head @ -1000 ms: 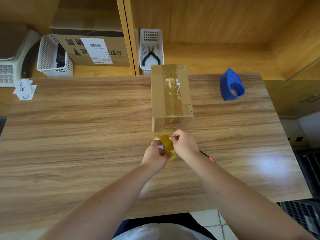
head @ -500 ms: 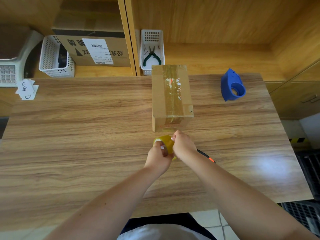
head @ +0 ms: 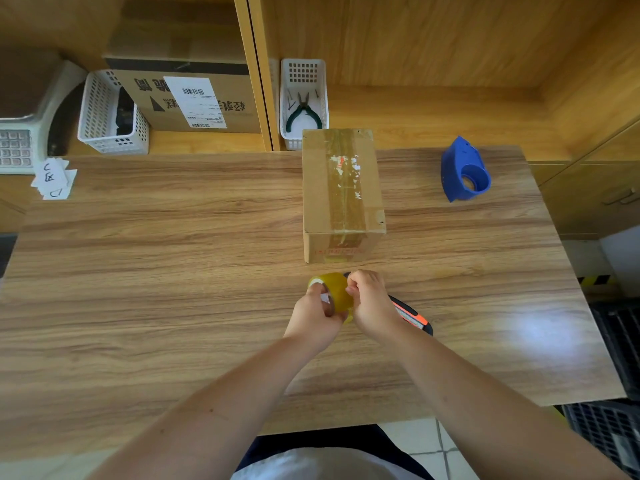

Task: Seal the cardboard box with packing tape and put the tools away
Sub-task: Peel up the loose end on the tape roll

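A cardboard box (head: 341, 188) stands on the wooden table (head: 173, 271), with old tape along its top. Just in front of it I hold a yellowish tape roll (head: 334, 289). My left hand (head: 315, 317) grips the roll from the left, fingers in its core. My right hand (head: 372, 303) pinches the roll's right side with fingertips. Under my right wrist an orange and black utility knife (head: 412, 317) lies on the table, partly hidden. An empty blue tape dispenser (head: 464, 171) stands to the right of the box.
Behind the box a white basket (head: 303, 102) holds green-handled pliers (head: 304, 114). On the left shelf stand another white basket (head: 107, 116), a labelled carton (head: 194, 98) and a scale (head: 20, 133). Paper notes (head: 53, 178) lie at the table's far left corner.
Both hands with the tape roll have shifted slightly toward the box. The fingers of my right hand have worked along the roll's edge. The box and dispenser stay put.
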`<state>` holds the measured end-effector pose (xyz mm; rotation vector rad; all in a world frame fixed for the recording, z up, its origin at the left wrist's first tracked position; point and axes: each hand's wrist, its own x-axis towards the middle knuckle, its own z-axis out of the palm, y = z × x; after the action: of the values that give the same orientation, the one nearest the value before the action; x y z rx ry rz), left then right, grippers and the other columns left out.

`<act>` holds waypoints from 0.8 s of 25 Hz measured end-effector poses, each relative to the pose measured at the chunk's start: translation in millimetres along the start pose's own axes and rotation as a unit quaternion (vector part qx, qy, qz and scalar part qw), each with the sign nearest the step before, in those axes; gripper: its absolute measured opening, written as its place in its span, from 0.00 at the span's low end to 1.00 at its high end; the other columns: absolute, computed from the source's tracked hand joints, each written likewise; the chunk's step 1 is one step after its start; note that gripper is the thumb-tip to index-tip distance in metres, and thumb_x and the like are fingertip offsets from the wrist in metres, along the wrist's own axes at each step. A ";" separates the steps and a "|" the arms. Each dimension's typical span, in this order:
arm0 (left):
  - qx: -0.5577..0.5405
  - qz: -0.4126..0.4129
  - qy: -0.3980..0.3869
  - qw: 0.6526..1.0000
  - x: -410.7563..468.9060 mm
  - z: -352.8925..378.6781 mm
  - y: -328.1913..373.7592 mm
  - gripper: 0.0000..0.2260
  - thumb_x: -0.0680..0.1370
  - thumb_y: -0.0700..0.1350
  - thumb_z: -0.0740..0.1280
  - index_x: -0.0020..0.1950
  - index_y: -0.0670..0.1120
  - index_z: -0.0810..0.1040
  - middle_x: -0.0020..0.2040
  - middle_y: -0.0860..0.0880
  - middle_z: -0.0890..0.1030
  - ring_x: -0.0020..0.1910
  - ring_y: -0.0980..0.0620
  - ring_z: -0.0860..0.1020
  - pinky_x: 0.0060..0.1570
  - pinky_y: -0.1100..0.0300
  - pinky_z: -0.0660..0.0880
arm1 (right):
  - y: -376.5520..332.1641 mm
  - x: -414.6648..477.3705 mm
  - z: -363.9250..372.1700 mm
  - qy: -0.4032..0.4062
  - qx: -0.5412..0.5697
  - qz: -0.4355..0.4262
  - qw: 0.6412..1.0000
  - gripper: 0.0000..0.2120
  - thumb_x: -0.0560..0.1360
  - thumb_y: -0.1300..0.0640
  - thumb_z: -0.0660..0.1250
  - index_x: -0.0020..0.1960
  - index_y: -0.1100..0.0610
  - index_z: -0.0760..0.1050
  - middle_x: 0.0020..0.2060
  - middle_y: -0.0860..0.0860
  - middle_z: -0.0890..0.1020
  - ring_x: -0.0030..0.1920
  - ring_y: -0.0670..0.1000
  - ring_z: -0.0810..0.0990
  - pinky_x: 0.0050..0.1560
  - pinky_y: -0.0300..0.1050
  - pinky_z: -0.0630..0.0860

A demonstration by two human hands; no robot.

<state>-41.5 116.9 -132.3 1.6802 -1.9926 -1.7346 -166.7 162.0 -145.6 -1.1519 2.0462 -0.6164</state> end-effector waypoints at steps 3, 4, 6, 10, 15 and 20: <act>0.006 0.001 -0.011 1.000 0.2 -0.3 -0.5 0.18 0.74 0.47 0.69 0.61 0.50 0.69 0.34 0.50 0.80 0.30 0.56 0.74 0.27 0.63 0.69 | 11.3 -3.1 0.9 0.057 0.091 -0.019 0.994 0.05 0.78 0.60 0.63 0.45 0.53 0.69 0.45 0.51 0.76 0.48 0.52 0.74 0.47 0.42 0.70; 0.009 0.000 -0.015 1.000 0.7 -0.4 -0.4 0.18 0.74 0.47 0.69 0.61 0.49 0.68 0.34 0.50 0.80 0.30 0.55 0.75 0.27 0.63 0.69 | 10.7 -2.2 -1.4 0.057 0.120 -0.004 0.991 0.04 0.76 0.59 0.66 0.46 0.53 0.71 0.46 0.51 0.77 0.47 0.50 0.76 0.46 0.39 0.72; 0.015 0.003 -0.020 1.000 0.8 -0.4 -0.1 0.19 0.74 0.46 0.69 0.62 0.49 0.68 0.36 0.50 0.81 0.31 0.55 0.76 0.28 0.62 0.70 | 8.2 0.7 -6.2 0.040 0.173 0.023 0.984 0.09 0.73 0.58 0.71 0.49 0.52 0.72 0.47 0.49 0.78 0.46 0.46 0.76 0.44 0.31 0.71; 0.004 0.004 -0.011 1.000 1.0 -2.7 -0.2 0.16 0.74 0.45 0.70 0.57 0.51 0.68 0.31 0.54 0.79 0.29 0.58 0.74 0.24 0.69 0.67 | 5.7 2.4 -9.6 0.008 0.163 0.038 0.986 0.15 0.72 0.57 0.73 0.57 0.50 0.77 0.47 0.45 0.80 0.49 0.45 0.77 0.46 0.32 0.70; 0.015 0.020 0.012 1.000 0.3 -4.5 -4.9 0.16 0.74 0.44 0.71 0.56 0.50 0.68 0.25 0.55 0.75 0.24 0.61 0.70 0.23 0.72 0.64 | 6.9 -4.2 0.7 0.058 0.262 0.050 0.962 0.08 0.72 0.65 0.72 0.48 0.55 0.83 0.43 0.47 0.84 0.47 0.45 0.82 0.52 0.37 0.74; 0.006 0.015 0.031 0.999 1.1 -4.2 -5.5 0.13 0.73 0.44 0.71 0.55 0.48 0.72 0.24 0.55 0.73 0.25 0.60 0.69 0.24 0.68 0.63 | -0.9 -1.0 4.3 0.098 0.203 0.036 0.974 0.03 0.71 0.64 0.72 0.43 0.59 0.82 0.44 0.50 0.83 0.46 0.48 0.81 0.49 0.38 0.74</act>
<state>-35.7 114.3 -135.2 1.6769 -1.9952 -1.6438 -162.5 162.2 -147.4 -0.7995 1.9854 -1.0886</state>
